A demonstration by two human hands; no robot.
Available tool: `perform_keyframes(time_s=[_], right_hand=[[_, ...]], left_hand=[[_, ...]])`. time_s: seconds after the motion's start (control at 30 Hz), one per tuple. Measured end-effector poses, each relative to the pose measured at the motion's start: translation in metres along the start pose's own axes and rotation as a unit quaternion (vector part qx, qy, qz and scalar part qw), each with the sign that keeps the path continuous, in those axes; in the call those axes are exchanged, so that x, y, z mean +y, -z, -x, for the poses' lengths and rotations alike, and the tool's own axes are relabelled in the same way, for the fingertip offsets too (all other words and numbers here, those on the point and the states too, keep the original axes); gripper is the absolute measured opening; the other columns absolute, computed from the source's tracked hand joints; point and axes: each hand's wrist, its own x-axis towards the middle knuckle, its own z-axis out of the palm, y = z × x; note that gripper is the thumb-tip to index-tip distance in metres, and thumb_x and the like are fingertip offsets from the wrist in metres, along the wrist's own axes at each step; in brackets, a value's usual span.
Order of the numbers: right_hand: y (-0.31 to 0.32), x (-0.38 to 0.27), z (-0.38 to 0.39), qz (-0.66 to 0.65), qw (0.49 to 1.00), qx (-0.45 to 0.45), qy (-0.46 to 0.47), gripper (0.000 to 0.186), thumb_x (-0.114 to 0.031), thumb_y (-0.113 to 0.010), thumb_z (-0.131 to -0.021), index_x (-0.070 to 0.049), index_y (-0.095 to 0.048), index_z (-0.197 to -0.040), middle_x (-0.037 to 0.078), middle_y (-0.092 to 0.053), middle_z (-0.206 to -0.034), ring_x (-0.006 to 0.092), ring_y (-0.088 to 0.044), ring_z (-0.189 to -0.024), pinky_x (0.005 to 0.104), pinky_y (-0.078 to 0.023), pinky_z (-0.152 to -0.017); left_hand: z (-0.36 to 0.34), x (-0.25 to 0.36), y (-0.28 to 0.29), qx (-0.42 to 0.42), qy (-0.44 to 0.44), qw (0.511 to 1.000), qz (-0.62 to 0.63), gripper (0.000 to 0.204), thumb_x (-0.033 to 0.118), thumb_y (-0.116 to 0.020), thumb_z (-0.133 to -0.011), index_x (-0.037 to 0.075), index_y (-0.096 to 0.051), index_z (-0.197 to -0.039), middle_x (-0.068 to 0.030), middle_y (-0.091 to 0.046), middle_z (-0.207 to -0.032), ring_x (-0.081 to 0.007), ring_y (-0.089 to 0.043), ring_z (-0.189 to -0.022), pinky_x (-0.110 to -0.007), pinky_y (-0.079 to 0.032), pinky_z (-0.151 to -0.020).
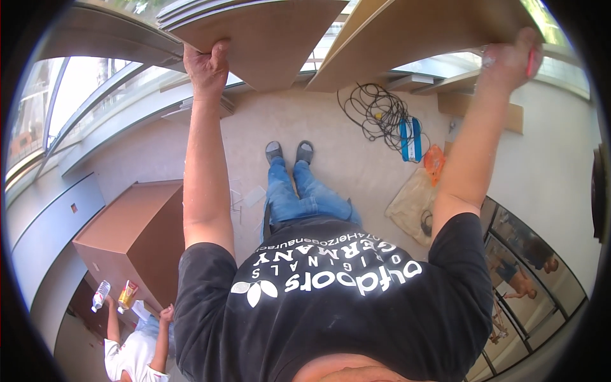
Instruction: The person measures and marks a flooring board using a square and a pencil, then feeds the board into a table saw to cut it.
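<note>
Both my arms stretch forward and up to large brown panels. My left hand (pixel 207 69) is closed on the lower left edge of a stack of brown boards (pixel 261 41), its thumb pressed against the near face. Several pale layered edges show at the stack's upper left. On the right, my right hand (pixel 511 62) grips the right edge of another tilted brown board (pixel 426 38), which has a light edge. Its fingers are partly hidden. A small red thing shows beside that hand, too small to name. The two panels spread apart toward the top.
A brown cabinet (pixel 137 219) stands at left, with a co-worker (pixel 137 350) behind it near a bottle (pixel 100 296) and a yellow-red package (pixel 127 294). Coiled black cable (pixel 375 114), a blue-white box (pixel 410 140), an orange bag (pixel 435 162) and a beige sack (pixel 410 200) lie on the floor.
</note>
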Motion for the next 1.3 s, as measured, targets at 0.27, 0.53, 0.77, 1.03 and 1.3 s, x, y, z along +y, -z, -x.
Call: perform_keyframes(time_s=[0.27, 0.53, 0.77, 1.03, 1.3], right_hand=[[0.030, 0.100, 0.016, -0.050, 0.997, -0.037, -0.051, 0.019, -0.010, -0.068, -0.098, 0.000, -0.060, -0.112, 0.010, -0.067, -0.104, 0.0209, -0.064, -0.088, 0.0356, -0.056, -0.074], [0.048, 0.163, -0.012, -0.093, 0.994, -0.031, -0.041, 0.042, -0.020, -0.085, -0.087, -0.002, -0.060, -0.116, 0.005, -0.066, -0.105, 0.0175, -0.063, -0.094, 0.0330, -0.055, -0.081], [0.013, 0.174, -0.003, -0.124, 0.992, -0.024, -0.020, 0.044, -0.025, -0.084, -0.089, -0.005, -0.059, -0.119, -0.001, -0.065, -0.100, 0.0122, -0.060, -0.093, 0.0255, -0.050, -0.087], [0.012, 0.143, 0.021, 0.152, 0.983, 0.017, 0.100, 0.034, -0.016, -0.067, -0.099, -0.001, -0.052, -0.125, 0.010, -0.060, -0.118, 0.0202, -0.058, -0.110, 0.0380, -0.047, -0.102], [-0.004, 0.073, 0.152, 0.101, 0.925, -0.347, 0.113, 0.043, -0.020, -0.077, -0.094, -0.003, -0.057, -0.129, 0.012, -0.066, -0.132, 0.0219, -0.063, -0.120, 0.0357, -0.049, -0.102]], left_hand=[[0.009, -0.013, 0.006, 0.002, 0.034, 0.999, -0.025, 0.060, 0.059, -0.069, -0.094, 0.001, -0.066, -0.108, -0.0070, -0.070, -0.101, -0.0181, -0.063, -0.093, -0.033, -0.050, -0.085], [0.011, -0.024, 0.001, 0.038, 0.065, 0.995, 0.067, 0.045, 0.036, -0.077, -0.092, -0.002, -0.064, -0.113, -0.0065, -0.068, -0.106, -0.0160, -0.062, -0.097, -0.031, -0.051, -0.087], [0.014, -0.025, 0.008, 0.018, 0.082, 0.996, 0.008, 0.051, 0.045, -0.075, -0.091, -0.001, -0.067, -0.111, -0.0084, -0.071, -0.104, -0.0181, -0.064, -0.097, -0.033, -0.052, -0.088], [0.015, -0.015, 0.006, 0.003, 0.084, 0.996, -0.008, 0.066, 0.060, -0.066, -0.094, -0.001, -0.065, -0.117, -0.0063, -0.069, -0.108, -0.0166, -0.061, -0.102, -0.033, -0.049, -0.092], [0.005, -0.005, 0.007, -0.052, 0.109, 0.992, 0.043, 0.034, 0.017, -0.074, -0.092, -0.001, -0.062, -0.119, -0.0067, -0.072, -0.105, -0.0170, -0.066, -0.095, -0.033, -0.053, -0.084]])
